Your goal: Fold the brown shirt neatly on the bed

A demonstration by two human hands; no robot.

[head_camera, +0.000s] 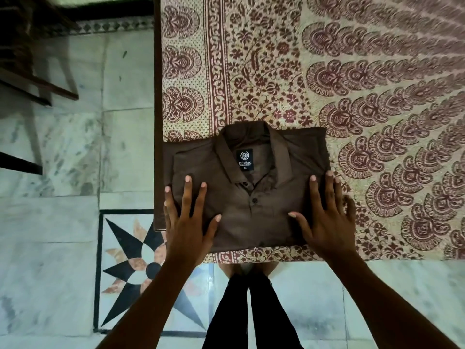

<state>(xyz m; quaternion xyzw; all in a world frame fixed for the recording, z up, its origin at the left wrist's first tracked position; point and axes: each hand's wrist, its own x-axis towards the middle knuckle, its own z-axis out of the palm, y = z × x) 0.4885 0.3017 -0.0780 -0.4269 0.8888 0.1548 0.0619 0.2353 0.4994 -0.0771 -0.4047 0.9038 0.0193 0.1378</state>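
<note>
Head view, looking straight down. I see the brown shirt (249,187) already folded into a compact rectangle, collar up and facing away from me, lying at the near left corner of the bed (377,71). Its left edge sits over the dark wooden bed frame (158,96), its near edge just short of the mattress edge. A black neck label (244,160) shows inside the collar, reading "DuxBac" and "XL". Two dark buttons (254,200) are visible down the placket, the top one at the collar closed.

My left hand (187,222) lies flat on the shirt's left side, fingers spread and open, palm down, gripping nothing; the thumb points inward toward the placket. My right hand (327,217) is flat on the shirt's right side, also open with fingers spread, holding nothing. Its outer fingers hang over the shirt's right edge onto the bedspread (276,59); that part is a bit blurred. Both hands press on the lower half of the fold, well apart, with the placket between them.

The bedspread is cream with a dark red paisley and floral print. Below the bed edge I see my legs in black trousers (254,311) on a marble floor (50,222), which has a black star inlay (130,270) to the left. Dark wooden furniture (30,71) sits upper left, blurred, can't tell what it is.
</note>
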